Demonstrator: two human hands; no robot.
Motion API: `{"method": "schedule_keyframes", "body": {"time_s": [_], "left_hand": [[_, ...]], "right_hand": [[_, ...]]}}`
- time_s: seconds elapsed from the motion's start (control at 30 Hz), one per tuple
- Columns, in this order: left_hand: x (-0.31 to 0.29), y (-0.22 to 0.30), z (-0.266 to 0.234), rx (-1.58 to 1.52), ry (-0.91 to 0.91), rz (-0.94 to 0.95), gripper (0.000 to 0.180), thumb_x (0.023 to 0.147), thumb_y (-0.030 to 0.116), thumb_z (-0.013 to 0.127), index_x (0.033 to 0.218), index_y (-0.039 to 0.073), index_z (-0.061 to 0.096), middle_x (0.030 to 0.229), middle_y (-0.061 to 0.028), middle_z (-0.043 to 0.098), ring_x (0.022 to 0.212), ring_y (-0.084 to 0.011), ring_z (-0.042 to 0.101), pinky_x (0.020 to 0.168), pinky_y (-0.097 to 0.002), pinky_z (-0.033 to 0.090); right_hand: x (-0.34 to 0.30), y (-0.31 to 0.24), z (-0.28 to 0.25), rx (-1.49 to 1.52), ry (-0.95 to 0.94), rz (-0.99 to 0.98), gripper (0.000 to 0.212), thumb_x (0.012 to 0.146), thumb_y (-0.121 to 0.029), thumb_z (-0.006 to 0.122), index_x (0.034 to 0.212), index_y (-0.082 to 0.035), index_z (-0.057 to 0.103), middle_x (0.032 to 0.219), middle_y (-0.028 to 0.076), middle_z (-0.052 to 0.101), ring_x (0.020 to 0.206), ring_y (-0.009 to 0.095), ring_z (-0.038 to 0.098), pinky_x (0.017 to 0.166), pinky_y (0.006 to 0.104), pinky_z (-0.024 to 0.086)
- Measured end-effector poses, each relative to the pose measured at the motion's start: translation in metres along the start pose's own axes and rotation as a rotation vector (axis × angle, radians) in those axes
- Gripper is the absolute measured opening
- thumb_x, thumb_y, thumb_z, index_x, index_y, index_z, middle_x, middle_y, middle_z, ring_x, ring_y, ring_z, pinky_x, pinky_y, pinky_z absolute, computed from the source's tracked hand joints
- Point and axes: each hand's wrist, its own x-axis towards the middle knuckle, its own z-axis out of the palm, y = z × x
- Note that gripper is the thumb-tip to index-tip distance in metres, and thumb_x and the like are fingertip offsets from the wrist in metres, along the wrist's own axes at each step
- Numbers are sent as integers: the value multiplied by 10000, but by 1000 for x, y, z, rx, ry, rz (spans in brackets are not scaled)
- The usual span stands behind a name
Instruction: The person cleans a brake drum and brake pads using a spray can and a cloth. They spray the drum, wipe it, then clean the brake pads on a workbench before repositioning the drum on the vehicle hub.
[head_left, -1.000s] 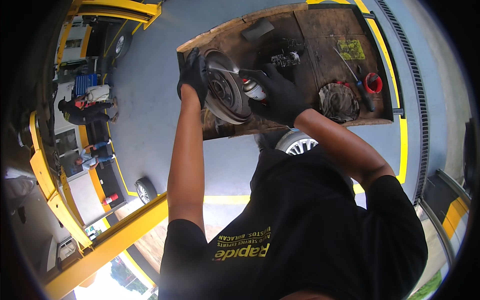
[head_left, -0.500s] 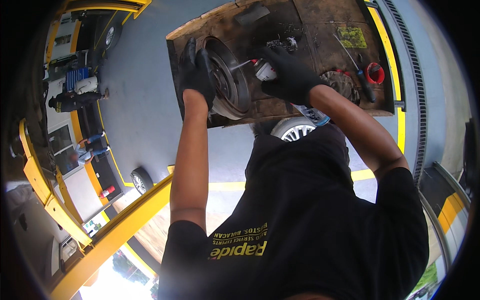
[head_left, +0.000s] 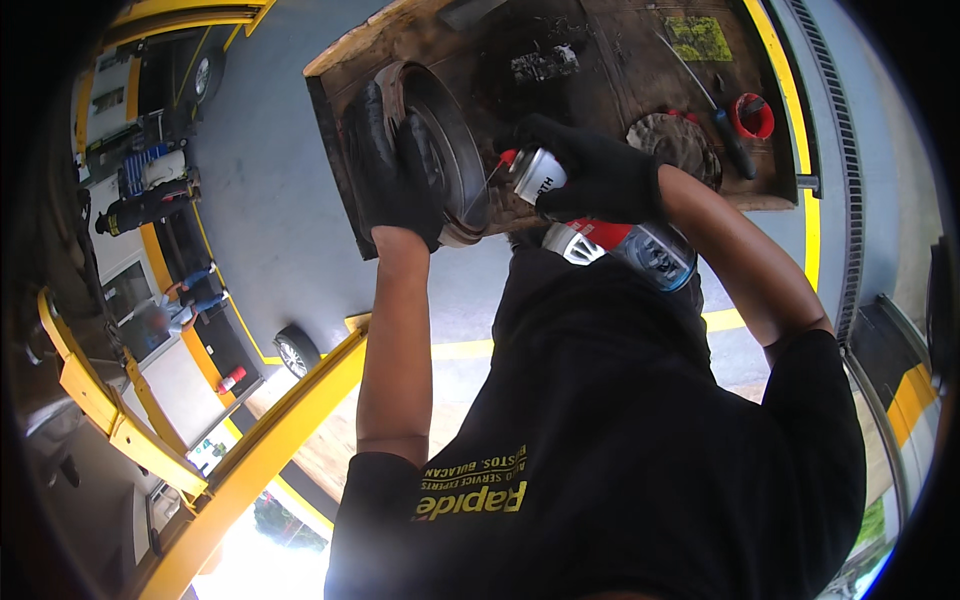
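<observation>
A metal brake drum [head_left: 466, 150] stands on its edge on the left part of a dark, stained workbench top [head_left: 610, 85], its hollow side facing right. My left hand [head_left: 395, 175], in a black glove, grips the drum's left side, thumb inside the hollow; some fingers are hidden behind it. My right hand [head_left: 605, 172], also gloved in black, is wrapped round an aerosol spray can [head_left: 542, 180] with a white top, red and blue body and red nozzle. The can is tilted, and its thin straw points at the drum's inner face, close to the rim.
Right of my hands lie a crumpled grey cloth [head_left: 675, 143], a blue-handled screwdriver [head_left: 735, 148] and a red cup [head_left: 752, 117]. A yellow lift arm [head_left: 260, 435] crosses the lower left. A loose wheel [head_left: 297, 350] and two people stand farther left.
The spray can has come nearer to me and tilted, showing more of its body. The drum and bench appear shifted slightly left and up in view.
</observation>
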Motion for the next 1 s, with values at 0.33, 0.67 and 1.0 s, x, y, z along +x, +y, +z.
{"method": "schedule_keyframes", "body": {"time_s": [0.33,0.67,1.0], "left_hand": [[109,-90,-4,-288,-297,-171,476,1107,237,466,1499,-22,545,1486,-169,610,1376,-299,564,1175,-367,413],[103,-106,-12,-608,-302,-368,487,1124,197,443,1537,-60,472,1540,-161,543,1398,-251,533,1199,-368,407],[64,-55,-13,-233,-157,-44,440,1112,174,450,1458,-76,556,1504,-225,580,1419,-317,538,1175,-381,416]], "right_hand": [[30,11,49,310,337,-223,738,868,-66,781,1527,-147,457,1366,113,563,1199,228,623,1036,402,519],[75,22,46,733,663,-272,797,844,-73,813,1533,-127,416,1365,117,566,1169,206,625,993,380,557],[53,35,-16,204,4,-193,749,848,-175,830,1503,-162,466,1274,121,675,1147,237,666,1010,389,532]]}}
